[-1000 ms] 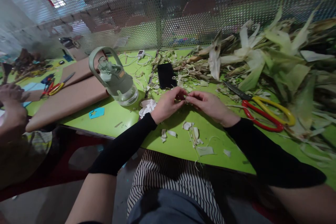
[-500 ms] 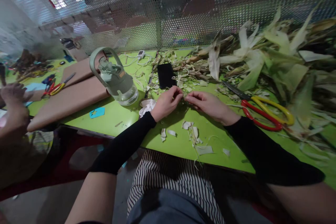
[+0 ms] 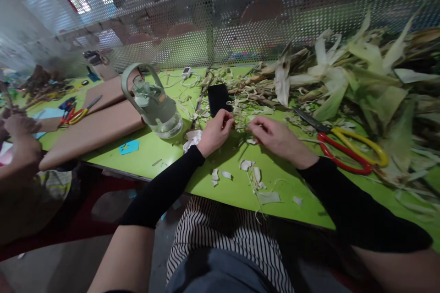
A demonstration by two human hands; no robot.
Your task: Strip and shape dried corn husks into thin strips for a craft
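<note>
My left hand (image 3: 216, 133) is over the green table just below a black phone (image 3: 219, 99). Its thumb and fingertips are pinched together, and whatever they hold is too small to make out. To its right, my right hand (image 3: 280, 141) has its fingers curled in a pinch, its contents hidden too. A gap separates the two hands, with husk shreds (image 3: 242, 121) on the tabletop behind it. Pale husk scraps (image 3: 256, 176) lie nearer the table's front edge. Scissors (image 3: 343, 142) with red and yellow handles rest beside my right wrist, and crumpled white paper (image 3: 193, 138) touches my left wrist area.
A green-lidded water bottle (image 3: 154, 105) stands left of my hands. Past it are brown wrapped slabs (image 3: 96, 132), a blue card (image 3: 129, 147) and more scissors (image 3: 79, 113). Dried corn husks (image 3: 337, 78) are heaped at right. Another person's hand (image 3: 20, 126) appears at far left.
My hands have drawn apart: the right has moved to the right, the left slightly to the left. The whole view has shifted a little.
</note>
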